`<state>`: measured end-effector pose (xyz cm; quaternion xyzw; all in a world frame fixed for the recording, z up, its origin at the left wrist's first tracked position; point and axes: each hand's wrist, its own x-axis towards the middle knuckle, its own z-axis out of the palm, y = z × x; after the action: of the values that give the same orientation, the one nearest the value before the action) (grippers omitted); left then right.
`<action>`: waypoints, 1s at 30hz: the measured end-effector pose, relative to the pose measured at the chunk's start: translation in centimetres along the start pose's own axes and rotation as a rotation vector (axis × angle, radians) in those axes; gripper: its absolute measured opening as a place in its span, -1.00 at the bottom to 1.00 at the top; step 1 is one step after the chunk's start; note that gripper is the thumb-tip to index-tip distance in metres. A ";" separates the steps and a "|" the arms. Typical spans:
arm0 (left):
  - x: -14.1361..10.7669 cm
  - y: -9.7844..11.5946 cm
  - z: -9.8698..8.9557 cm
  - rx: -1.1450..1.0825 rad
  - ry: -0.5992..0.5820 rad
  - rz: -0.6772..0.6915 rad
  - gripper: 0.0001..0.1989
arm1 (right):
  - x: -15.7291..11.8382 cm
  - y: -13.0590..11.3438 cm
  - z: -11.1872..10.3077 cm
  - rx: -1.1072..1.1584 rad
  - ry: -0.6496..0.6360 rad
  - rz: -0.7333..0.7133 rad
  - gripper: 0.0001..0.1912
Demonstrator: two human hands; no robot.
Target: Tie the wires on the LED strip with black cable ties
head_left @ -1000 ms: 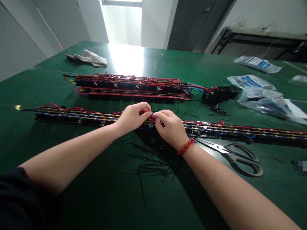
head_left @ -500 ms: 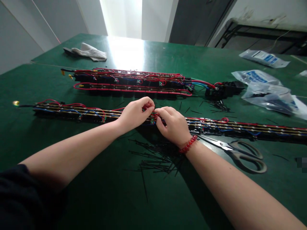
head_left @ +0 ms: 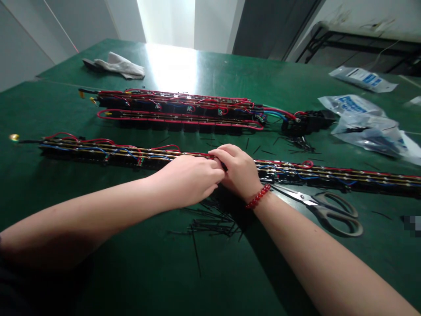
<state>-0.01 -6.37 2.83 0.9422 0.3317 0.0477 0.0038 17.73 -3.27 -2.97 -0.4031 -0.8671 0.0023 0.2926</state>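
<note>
You are holding left hand (head_left: 194, 179) and right hand (head_left: 239, 169) together at the wired strip (head_left: 296, 174) on the desk (head_left: 138, 272), apparently working its mid-section, either grip's pinch impossible to tell, the next move likely calling for steadiness.

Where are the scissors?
Head view, right of centre: the scissors lie on the table, just right of the red bracelet, nearer the camera than the long wired strip.

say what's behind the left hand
Part of the near wired strip runs behind the left hand, showing to its left and past the right hand. The stretch between is mostly covered; anything held there is hidden.
</note>
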 end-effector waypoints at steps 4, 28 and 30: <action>0.0 -0.1 0.8 -0.007 -0.137 0.035 -0.88 | 0.0 -0.1 0.1 -0.002 0.004 0.013 -0.75; 0.9 -2.5 2.3 -0.368 0.035 0.048 -0.89 | -0.2 0.0 -0.1 0.092 0.090 0.063 -0.76; 0.9 -3.1 2.8 -0.455 0.173 0.035 -0.90 | -0.2 0.1 -0.2 0.102 0.089 0.057 -0.77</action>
<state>-0.97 -3.31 0.02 0.9150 0.2952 0.2019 0.1866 17.98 -3.43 -2.90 -0.4118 -0.8403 0.0369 0.3507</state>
